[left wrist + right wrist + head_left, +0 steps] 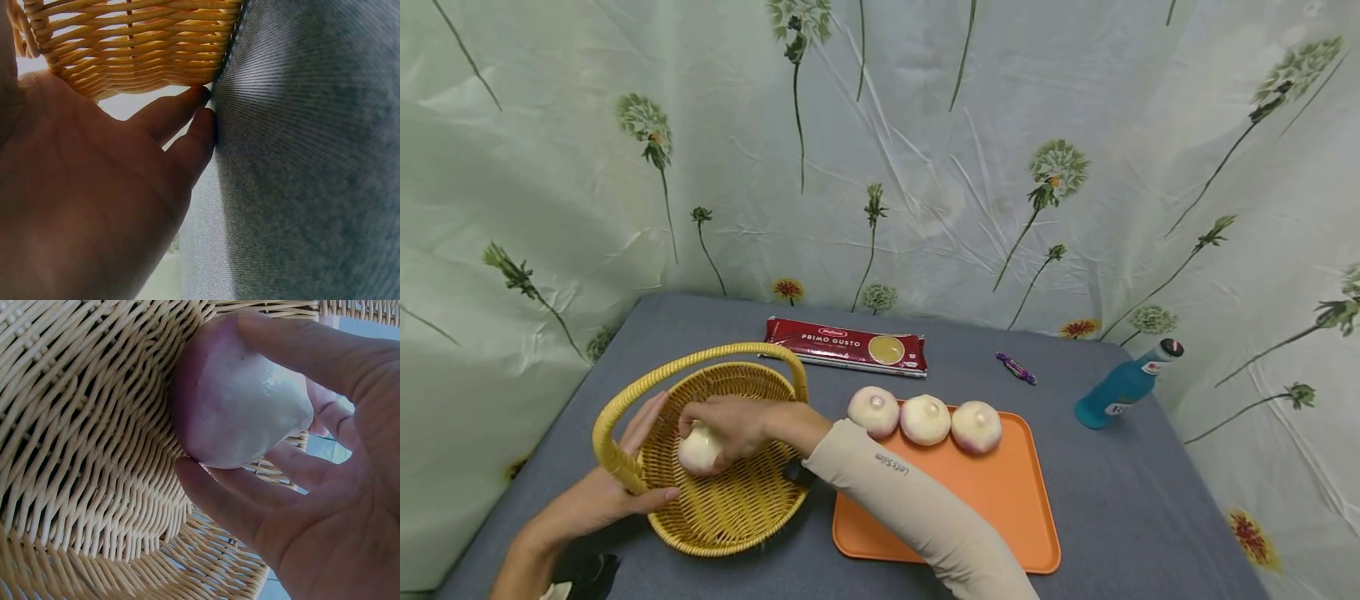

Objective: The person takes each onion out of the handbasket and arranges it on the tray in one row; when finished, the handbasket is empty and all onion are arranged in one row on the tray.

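Observation:
In the head view, my right hand (741,427) reaches into the yellow wicker basket (730,533) and grips a white-and-purple onion (698,450). The right wrist view shows the thumb and fingers around that onion (234,394), close to the woven wall; whether it touches the weave I cannot tell. My left hand (613,492) holds the basket's left side, thumb over the rim and fingers along the outside. From the left wrist, fingertips (203,128) show low beside the wicker, by the grey cloth. Three similar onions (925,419) line the far edge of an orange tray (1000,508).
A red "Primo Gusto" packet (846,346) lies behind the basket. A small purple wrapped candy (1017,367) is beyond the tray, and a bottle with blue contents (1116,392) stands at right. Grey cloth (1120,500) covers the table; a flowered curtain (940,150) hangs behind.

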Action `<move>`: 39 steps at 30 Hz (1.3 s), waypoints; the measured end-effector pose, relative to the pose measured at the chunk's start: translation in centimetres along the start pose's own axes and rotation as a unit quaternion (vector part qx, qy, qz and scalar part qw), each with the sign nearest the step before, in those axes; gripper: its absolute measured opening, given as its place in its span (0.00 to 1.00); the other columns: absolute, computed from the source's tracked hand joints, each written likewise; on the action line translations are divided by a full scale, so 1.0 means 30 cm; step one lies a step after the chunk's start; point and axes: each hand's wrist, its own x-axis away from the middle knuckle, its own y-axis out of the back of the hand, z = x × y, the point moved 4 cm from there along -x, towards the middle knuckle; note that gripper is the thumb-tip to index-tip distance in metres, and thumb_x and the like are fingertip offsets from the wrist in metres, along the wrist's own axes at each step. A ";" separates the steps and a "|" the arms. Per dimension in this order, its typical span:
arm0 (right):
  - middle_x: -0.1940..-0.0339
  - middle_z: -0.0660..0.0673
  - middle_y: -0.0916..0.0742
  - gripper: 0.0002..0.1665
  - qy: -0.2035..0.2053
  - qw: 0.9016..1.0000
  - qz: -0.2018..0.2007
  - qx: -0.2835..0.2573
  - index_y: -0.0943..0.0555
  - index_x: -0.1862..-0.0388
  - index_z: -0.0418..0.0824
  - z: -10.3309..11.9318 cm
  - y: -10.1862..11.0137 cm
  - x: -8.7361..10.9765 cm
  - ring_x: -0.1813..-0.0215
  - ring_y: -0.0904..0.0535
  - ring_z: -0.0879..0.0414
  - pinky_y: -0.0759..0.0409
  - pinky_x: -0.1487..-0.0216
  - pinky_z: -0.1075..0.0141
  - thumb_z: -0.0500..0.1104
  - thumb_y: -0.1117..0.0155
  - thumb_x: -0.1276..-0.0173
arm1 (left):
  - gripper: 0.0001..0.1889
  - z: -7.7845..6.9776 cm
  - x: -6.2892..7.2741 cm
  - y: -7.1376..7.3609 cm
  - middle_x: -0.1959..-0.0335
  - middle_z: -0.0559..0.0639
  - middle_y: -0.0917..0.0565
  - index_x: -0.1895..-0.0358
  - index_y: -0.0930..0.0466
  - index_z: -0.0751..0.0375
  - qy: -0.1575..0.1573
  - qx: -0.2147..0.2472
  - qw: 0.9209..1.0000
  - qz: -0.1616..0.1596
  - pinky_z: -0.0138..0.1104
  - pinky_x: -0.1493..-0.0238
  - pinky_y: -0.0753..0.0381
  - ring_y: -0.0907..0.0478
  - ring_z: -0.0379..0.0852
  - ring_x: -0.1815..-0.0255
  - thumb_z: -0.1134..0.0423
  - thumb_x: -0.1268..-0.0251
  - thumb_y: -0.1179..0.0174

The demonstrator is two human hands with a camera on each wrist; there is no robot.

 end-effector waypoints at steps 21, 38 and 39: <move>0.37 0.52 0.25 0.34 0.076 0.996 -0.019 -0.039 0.30 0.32 0.50 -0.015 0.052 0.108 0.41 0.30 0.65 0.33 0.49 0.80 0.44 0.28 0.35 | 0.65 0.006 -0.003 -0.002 0.18 0.57 0.71 0.18 0.73 0.47 0.000 -0.006 1.000 0.003 0.10 0.41 0.60 0.72 0.21 0.25 0.74 0.47 0.29; 0.33 0.51 0.26 0.35 0.096 0.994 -0.033 -0.036 0.30 0.31 0.49 -0.002 0.043 0.153 0.38 0.32 0.65 0.34 0.45 0.80 0.43 0.28 0.36 | 0.65 -0.001 -0.002 -0.001 0.18 0.49 0.71 0.18 0.74 0.46 0.001 -0.007 1.000 0.003 0.10 0.41 0.60 0.72 0.20 0.25 0.74 0.46 0.29; 0.33 0.51 0.26 0.35 0.098 0.994 -0.035 -0.034 0.30 0.31 0.49 -0.002 0.041 0.156 0.38 0.32 0.66 0.34 0.45 0.81 0.43 0.28 0.36 | 0.66 0.000 -0.001 -0.001 0.18 0.47 0.71 0.18 0.73 0.46 0.000 -0.008 1.000 0.002 0.10 0.41 0.60 0.72 0.21 0.25 0.74 0.47 0.28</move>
